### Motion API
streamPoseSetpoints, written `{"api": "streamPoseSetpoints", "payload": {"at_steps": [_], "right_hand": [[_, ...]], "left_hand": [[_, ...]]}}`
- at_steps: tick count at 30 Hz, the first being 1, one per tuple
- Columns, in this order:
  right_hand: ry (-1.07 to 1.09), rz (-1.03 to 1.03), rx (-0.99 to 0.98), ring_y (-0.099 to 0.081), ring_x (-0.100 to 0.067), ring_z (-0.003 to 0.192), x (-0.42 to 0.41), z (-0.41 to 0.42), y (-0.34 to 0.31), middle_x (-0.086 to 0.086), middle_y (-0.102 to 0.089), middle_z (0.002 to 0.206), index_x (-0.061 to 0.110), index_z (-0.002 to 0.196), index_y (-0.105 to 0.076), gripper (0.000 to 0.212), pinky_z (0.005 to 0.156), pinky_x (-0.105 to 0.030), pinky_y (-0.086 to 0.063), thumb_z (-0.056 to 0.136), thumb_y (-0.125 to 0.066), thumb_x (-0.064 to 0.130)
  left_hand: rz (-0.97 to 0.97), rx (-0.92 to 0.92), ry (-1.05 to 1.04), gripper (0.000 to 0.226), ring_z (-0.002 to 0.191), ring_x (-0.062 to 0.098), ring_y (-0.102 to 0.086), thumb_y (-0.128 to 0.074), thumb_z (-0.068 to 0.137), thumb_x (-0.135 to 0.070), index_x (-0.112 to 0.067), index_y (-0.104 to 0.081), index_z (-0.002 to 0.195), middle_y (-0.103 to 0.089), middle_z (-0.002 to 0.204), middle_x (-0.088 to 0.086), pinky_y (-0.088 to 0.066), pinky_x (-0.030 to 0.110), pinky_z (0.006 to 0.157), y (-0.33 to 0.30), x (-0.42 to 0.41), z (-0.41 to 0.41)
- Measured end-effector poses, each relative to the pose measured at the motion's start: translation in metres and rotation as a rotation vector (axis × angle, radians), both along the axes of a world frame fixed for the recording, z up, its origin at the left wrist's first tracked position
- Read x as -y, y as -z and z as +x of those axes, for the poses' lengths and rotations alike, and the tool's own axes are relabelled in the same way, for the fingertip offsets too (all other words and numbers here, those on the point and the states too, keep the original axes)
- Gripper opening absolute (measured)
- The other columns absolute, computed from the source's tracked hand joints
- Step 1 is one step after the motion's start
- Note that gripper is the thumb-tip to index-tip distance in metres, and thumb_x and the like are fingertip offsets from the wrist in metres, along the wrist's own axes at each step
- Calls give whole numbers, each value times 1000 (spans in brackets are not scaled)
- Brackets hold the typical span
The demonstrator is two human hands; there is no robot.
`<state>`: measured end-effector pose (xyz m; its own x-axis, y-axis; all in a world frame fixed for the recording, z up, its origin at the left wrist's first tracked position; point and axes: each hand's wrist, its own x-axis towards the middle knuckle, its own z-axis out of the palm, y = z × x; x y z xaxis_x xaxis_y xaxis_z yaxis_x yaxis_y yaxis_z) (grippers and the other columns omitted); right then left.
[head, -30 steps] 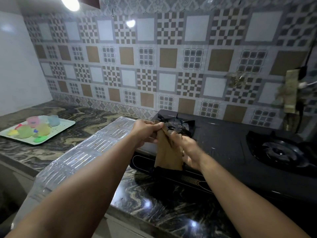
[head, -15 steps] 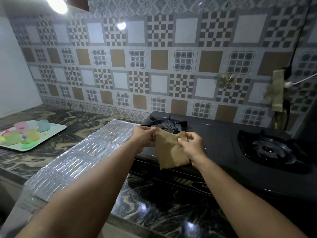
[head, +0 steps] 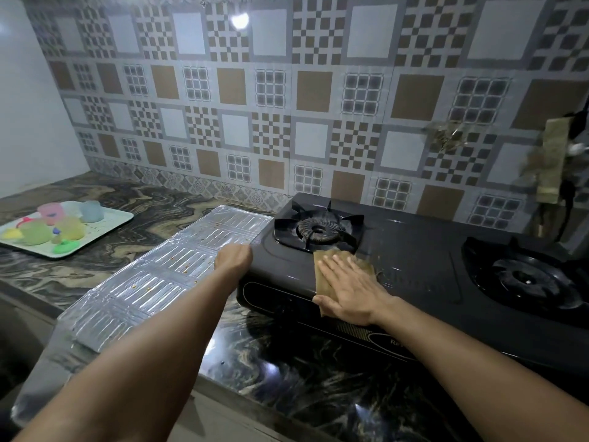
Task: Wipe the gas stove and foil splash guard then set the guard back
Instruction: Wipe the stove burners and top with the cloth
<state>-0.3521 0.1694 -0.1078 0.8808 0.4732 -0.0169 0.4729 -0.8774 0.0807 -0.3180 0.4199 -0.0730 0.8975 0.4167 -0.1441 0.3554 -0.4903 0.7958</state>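
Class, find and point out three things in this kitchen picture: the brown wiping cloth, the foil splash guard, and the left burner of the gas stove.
brown wiping cloth (head: 361, 266), head view, bare far corner beyond the fingers.
foil splash guard (head: 153, 282), head view, middle of its ribbed surface.
left burner (head: 317, 230), head view, ring at its centre.

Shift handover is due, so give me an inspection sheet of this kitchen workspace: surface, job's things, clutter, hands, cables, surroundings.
Surface: dark marbled stone counter, glossy, with light glare.
Job's things: black two-burner gas stove on the counter; folded brown cloth flat on the stove's top in front of the left burner; embossed silver foil splash guard lying flat left of the stove, speckled with reddish crumbs.
Clutter: pale tray of coloured plastic cups at far left.
Hands: right hand flat, pressing the cloth; left hand at the stove's left edge, fingers hidden.
Cables: dark cord hanging at right wall.
Surroundings: patterned brown-and-grey wall tiles.
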Motion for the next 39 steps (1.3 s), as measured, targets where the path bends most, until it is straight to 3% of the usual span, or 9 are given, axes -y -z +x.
{"api": "streamPoseSetpoints", "payload": {"at_steps": [4, 9, 17, 21, 23, 29, 33, 35, 39], "right_hand": [[-35, 12, -1, 9, -21, 150, -8, 2, 1, -10, 8, 163, 9, 154, 5, 88, 116, -30, 12, 94, -21, 67], [-145, 0, 36, 4, -23, 150, -35, 6, 3, -13, 3, 163, 5, 154, 2, 81, 121, -33, 7, 99, -32, 53], [-123, 85, -49, 3, -27, 150, -124, 50, -3, -16, 1, 162, 2, 153, -1, 81, 122, -37, 3, 99, -34, 52], [-61, 140, -109, 7, -27, 150, -161, 79, -6, -15, 6, 162, 3, 154, 2, 85, 122, -40, 3, 96, -28, 59], [-53, 161, -104, 1, -30, 150, -173, 92, -6, -17, -5, 162, 4, 153, -10, 84, 122, -44, 0, 94, -28, 62], [-231, 181, -76, -24, -32, 141, -173, 88, -4, -5, -42, 144, 21, 135, -48, 49, 120, -44, -8, 97, -37, 49], [-317, 150, -26, -7, -27, 150, -155, 71, 4, 2, -19, 161, 29, 150, -27, 54, 122, -42, -1, 99, -40, 40], [-293, 157, -3, -4, -27, 150, -142, 58, 6, 5, -11, 163, 30, 154, -17, 60, 122, -41, 0, 100, -42, 36], [-92, 151, 20, 0, -27, 150, -104, 30, 10, -4, 2, 164, 21, 156, 0, 75, 122, -39, 2, 98, -41, 45]], "left_hand": [[-189, -7, 31, 37, 98, 41, -63, -33, 73, -23, 1, -57, 86, -65, 107, 31, -43, 43, 81, 3, -26, 6], [-484, -29, 5, 33, 71, 30, -62, -34, 83, -16, 1, -56, 99, -66, 76, 15, -44, 34, 71, 8, -44, 6], [-698, -77, 59, 31, 83, 33, -64, -28, 86, -18, -1, -53, 95, -70, 82, 19, -47, 40, 82, 22, -69, 10], [-855, -53, 44, 30, 85, 38, -65, -29, 85, -14, 0, -43, 107, -68, 88, 27, -51, 47, 77, 33, -83, 12], [-870, -44, 34, 28, 84, 39, -65, -29, 86, -14, -1, -44, 107, -60, 98, 26, -52, 46, 72, 36, -86, 12], [-644, -59, 4, 23, 85, 32, -60, -36, 87, -20, -7, -51, 98, -59, 102, 16, -45, 40, 75, 37, -92, 17], [-528, 15, -16, 21, 89, 28, -54, -37, 91, -20, -10, -51, 102, -61, 111, 19, -39, 36, 75, 31, -77, 21], [-313, 66, -3, 28, 98, 32, -55, -36, 95, -17, -4, -57, 107, -59, 125, 25, -43, 36, 73, 27, -67, 24], [79, 205, 1, 23, 87, 34, -51, -40, 90, -15, -5, -57, 79, -62, 105, 27, -36, 39, 69, 17, -35, 19]]}}
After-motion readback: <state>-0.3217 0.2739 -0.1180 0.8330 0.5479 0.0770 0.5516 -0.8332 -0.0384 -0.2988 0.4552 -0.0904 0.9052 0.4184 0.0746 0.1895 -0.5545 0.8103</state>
